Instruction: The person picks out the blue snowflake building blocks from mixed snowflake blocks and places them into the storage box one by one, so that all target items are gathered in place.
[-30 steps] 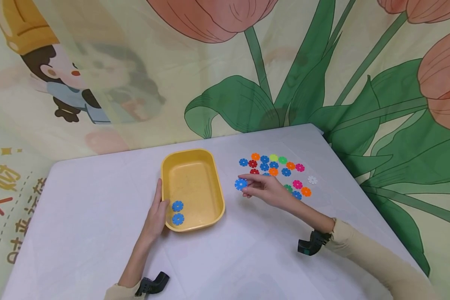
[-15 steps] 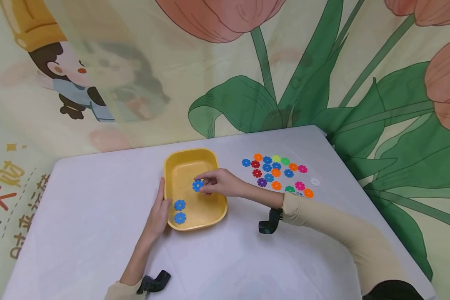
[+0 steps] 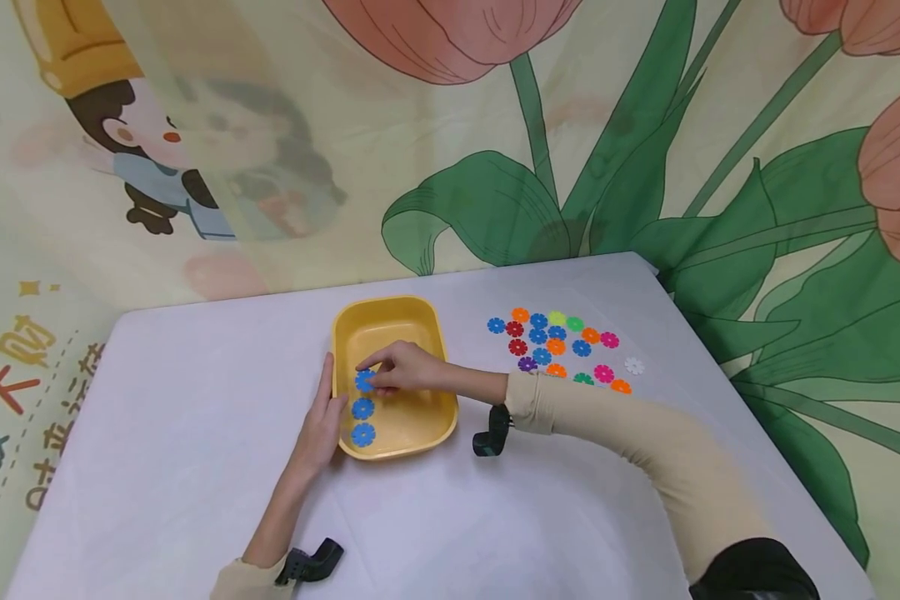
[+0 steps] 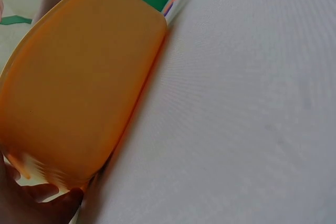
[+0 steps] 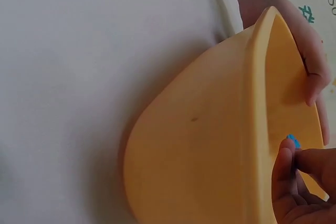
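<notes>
A yellow plastic tray (image 3: 420, 421) stands on the white-covered table. My left hand (image 3: 319, 429) grips its left side, thumb over the rim and fingers along the outer wall. Inside the tray, my right hand (image 3: 407, 367) pinches a blue snowflake disc (image 3: 363, 382) between thumb and fingers, near the left wall. Whether that disc touches the tray floor I cannot tell. Two more blue snowflake discs (image 3: 363, 408) lie below it in a column. In the right wrist view, only a small bit of the held blue disc (image 5: 293, 141) shows past the fingertips.
Right of the tray, several snowflake discs (image 3: 556, 346) in blue, red, orange, green, pink and other colours lie scattered on the table (image 3: 157, 417). A white disc (image 3: 634, 366) lies at their right. Behind the table hangs a tulip-printed cloth (image 3: 480, 208).
My right hand has carried the blue snowflake disc leftward from beside the scattered discs into the tray, above the two discs there. My left hand has kept its grip on the tray.
</notes>
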Demonstrator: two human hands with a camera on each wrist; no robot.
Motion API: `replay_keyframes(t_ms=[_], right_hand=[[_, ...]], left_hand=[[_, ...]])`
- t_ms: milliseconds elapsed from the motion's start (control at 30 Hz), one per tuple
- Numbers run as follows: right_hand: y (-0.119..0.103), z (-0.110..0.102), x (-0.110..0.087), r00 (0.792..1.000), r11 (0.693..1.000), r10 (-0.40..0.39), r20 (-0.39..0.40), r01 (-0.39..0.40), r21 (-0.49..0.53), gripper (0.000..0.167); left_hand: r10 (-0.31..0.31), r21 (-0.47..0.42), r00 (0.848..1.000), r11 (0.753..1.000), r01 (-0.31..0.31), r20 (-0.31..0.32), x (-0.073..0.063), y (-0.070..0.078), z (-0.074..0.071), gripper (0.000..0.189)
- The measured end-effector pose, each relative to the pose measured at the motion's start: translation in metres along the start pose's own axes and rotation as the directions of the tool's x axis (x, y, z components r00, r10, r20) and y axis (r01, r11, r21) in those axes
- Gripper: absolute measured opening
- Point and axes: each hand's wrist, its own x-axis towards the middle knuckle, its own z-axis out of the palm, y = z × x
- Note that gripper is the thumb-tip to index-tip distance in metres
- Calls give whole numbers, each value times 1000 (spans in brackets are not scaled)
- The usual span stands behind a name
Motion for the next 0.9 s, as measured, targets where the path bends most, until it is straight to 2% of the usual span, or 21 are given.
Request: replay_keyframes(t_ms=[200, 400, 667, 800, 900], right_hand=[[-3, 10, 15, 998, 998, 56, -25, -55, 40, 28], [-6, 16, 19, 995, 992, 97, -11, -96, 83, 21], [-2, 18, 20, 994, 994, 101, -32, -102, -41, 17], [-3, 18, 23, 998, 994, 56, -16, -58, -95, 18], [-5, 19, 25, 1000, 987, 30, -4, -30, -155, 17]], left_hand=[[17, -6, 1000, 1000, -17, -3, 0, -1, -2, 64], [24, -13, 1000, 1000, -24, -4, 0, -2, -2, 64], [27, -28, 1000, 999, -27, 9, 3, -3, 4, 64], [10, -19, 1000, 1000, -10, -13, 2, -3, 3, 64], [20, -15, 1000, 1000, -21, -20, 1, -2, 1, 64]])
